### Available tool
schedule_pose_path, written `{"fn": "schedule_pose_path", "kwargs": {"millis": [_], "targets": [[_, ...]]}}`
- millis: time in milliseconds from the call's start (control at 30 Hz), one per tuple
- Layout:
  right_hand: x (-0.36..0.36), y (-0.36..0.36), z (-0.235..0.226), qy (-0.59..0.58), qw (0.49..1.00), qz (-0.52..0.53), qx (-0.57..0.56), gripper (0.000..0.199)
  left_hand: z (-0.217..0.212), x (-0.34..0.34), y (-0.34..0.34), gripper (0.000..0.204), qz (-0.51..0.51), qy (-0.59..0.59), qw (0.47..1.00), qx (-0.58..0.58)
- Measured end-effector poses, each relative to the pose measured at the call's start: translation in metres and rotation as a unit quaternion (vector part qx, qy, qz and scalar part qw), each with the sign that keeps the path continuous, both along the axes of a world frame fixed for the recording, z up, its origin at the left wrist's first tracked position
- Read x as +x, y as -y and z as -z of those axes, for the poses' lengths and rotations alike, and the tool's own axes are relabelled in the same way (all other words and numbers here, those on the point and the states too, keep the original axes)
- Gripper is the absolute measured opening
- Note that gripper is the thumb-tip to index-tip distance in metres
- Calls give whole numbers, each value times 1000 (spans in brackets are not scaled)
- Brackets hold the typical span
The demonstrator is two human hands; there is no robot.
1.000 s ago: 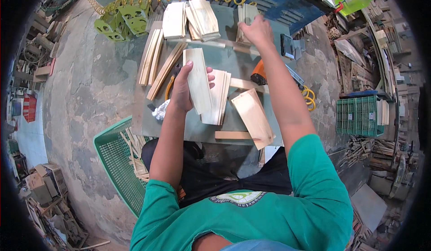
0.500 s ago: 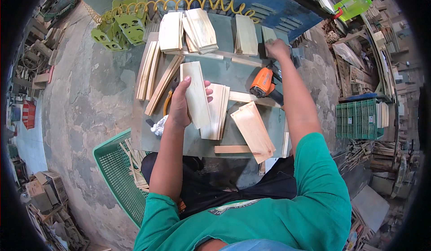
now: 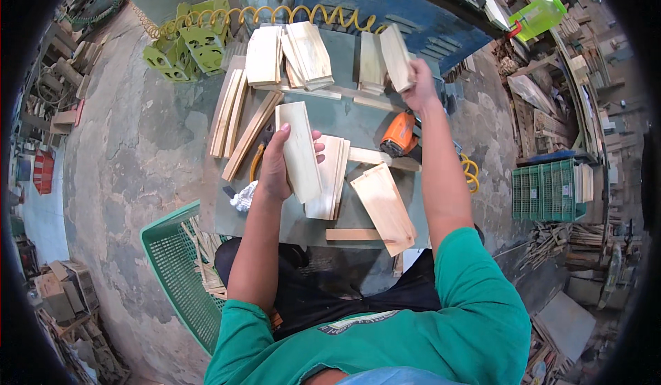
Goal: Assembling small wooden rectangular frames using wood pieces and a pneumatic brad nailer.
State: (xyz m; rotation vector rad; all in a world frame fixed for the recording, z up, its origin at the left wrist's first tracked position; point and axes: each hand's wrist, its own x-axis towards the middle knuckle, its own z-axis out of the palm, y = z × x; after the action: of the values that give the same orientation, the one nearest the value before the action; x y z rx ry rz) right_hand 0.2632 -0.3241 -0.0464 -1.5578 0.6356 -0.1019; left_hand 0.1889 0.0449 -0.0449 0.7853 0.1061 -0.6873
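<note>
A pale wooden board (image 3: 298,152) stands tilted in my left hand (image 3: 277,161), thumb on its near face and fingers behind the far edge. Beyond the orange nail gun (image 3: 400,135), my right hand (image 3: 421,88) grips another wooden board (image 3: 396,55), raised beside a stack of boards (image 3: 372,63). Close to my left hand, more flat boards (image 3: 334,178) lie on the table (image 3: 289,223). A board with a knot (image 3: 384,206) rests at an angle nearer me, overlapping a short wooden strip (image 3: 352,234).
Two board stacks (image 3: 264,55) sit at the table's far side. Wooden strips (image 3: 227,113) and orange-handled pliers (image 3: 257,159) lie to the left. A coiled yellow hose (image 3: 275,6) runs behind. A green plastic basket (image 3: 175,275) holding scraps stands at the lower left.
My right hand has lifted a board up from the table's far right. My left hand still holds its board in nearly the same place.
</note>
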Motion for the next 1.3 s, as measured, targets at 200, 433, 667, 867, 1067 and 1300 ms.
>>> {"fn": "schedule_pose_path", "kwargs": {"millis": [200, 433, 667, 867, 1067, 1300], "targets": [[-32, -11, -13, 188, 876, -142, 421, 71, 4, 0, -8, 69, -12, -12, 997, -81], [-44, -19, -32, 225, 872, -149, 409, 64, 5, 3, -8, 71, -24, -16, 983, -183], [-41, -26, -23, 221, 914, -36, 338, 55, 4, 2, -10, 73, -35, -7, 983, -180], [-2, 48, 23, 76, 969, 115, -206, 38, 2, 0, -11, 72, -48, -6, 985, -165], [16, 72, 44, -134, 909, 30, -394, 42, 2, 3, -11, 78, -38, -25, 988, -147], [41, -23, 3, -98, 879, -43, -465, 72, 5, 4, -12, 79, -36, 9, 991, -127]]}}
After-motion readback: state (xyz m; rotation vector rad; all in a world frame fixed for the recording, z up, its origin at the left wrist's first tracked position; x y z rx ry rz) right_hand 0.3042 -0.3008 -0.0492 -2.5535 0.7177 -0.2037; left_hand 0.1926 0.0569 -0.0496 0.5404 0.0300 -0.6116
